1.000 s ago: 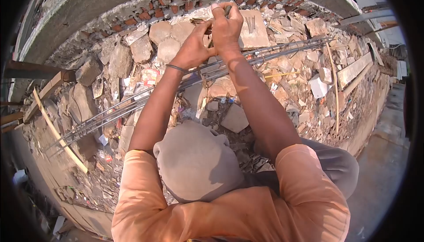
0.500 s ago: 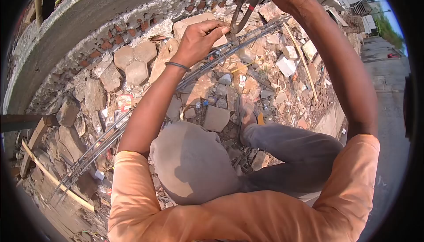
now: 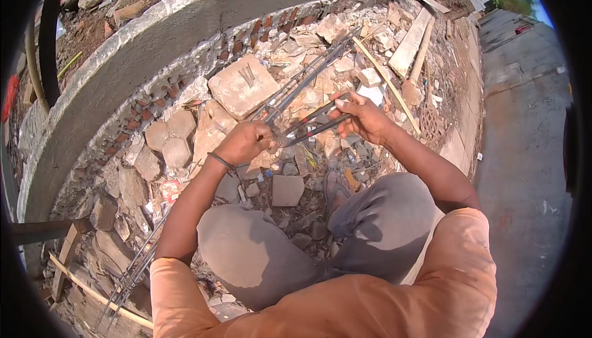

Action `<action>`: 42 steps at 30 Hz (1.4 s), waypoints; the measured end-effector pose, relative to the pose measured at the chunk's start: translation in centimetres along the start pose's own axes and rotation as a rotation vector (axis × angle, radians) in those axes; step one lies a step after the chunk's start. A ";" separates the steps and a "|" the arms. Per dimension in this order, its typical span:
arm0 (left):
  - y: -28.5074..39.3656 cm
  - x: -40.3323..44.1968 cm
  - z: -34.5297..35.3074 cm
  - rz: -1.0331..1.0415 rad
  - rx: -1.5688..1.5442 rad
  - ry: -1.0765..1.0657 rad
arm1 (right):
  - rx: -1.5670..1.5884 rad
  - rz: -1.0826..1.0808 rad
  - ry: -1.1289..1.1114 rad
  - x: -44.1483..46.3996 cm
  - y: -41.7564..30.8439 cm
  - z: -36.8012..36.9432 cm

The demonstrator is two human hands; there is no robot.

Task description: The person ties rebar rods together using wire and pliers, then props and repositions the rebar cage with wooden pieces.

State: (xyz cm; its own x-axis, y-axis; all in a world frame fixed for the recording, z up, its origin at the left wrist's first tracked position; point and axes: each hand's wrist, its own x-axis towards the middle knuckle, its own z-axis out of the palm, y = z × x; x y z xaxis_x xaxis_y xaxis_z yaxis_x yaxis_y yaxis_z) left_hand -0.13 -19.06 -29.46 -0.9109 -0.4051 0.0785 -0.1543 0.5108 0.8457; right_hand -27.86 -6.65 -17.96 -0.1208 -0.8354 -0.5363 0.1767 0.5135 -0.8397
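My right hand (image 3: 365, 119) grips the long dark handles of a pair of pincers (image 3: 323, 129), which are spread apart and carry red bands. The pincers' head points left, toward my left hand (image 3: 245, 143). That hand is closed, thumb and fingers pinched together beside the tool's head; whatever it holds is too small to make out. Just beyond it runs a bundle of steel reinforcing bars (image 3: 303, 84) with cross ties, slanting across the rubble. My left forearm covers part of the bars.
A pale concrete block (image 3: 229, 94) with several thin metal pieces on top lies beyond my left hand. A curved concrete wall (image 3: 185, 32) borders the rubble on the left. A thin wooden strip (image 3: 388, 85) and a plank (image 3: 412, 43) lie to the right, near a paved road (image 3: 524, 153).
My right hand has come down and nearer with the pincers, whose handles now point right instead of up. My left hand has moved down and left. The view has shifted.
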 end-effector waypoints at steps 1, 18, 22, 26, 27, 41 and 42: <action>-0.2 -0.5 0.2 0.022 0.025 0.004 | 0.074 -0.009 -0.028 -0.1 2.5 -0.9; 7.3 10.4 -3.5 -0.263 -0.508 0.409 | -0.054 0.334 -0.624 5.3 17.6 -8.5; 5.1 10.9 -4.2 -0.523 -0.746 0.541 | -0.398 0.312 -0.488 7.6 18.0 -16.0; 3.7 11.1 -3.5 -0.636 -0.927 0.568 | -1.530 -0.496 0.130 9.5 15.1 -16.7; 3.8 11.3 -3.0 -0.657 -0.959 0.555 | -1.161 -0.474 0.058 10.0 12.2 -15.3; 4.2 7.4 2.0 -0.725 -0.083 0.403 | -0.271 -1.008 -0.382 15.9 7.0 2.2; 4.8 6.6 2.0 -0.693 0.121 0.330 | -0.207 -0.979 -0.406 15.9 6.7 2.3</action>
State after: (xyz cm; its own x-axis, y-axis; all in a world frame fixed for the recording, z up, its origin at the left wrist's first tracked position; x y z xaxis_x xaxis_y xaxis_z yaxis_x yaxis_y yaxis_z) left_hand -7.69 -17.77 -25.92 -0.4329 -0.8574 -0.2781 -0.7050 0.1299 0.6972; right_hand -26.33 -16.97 -31.94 0.2194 -0.8840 0.4127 0.0063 -0.4217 -0.9067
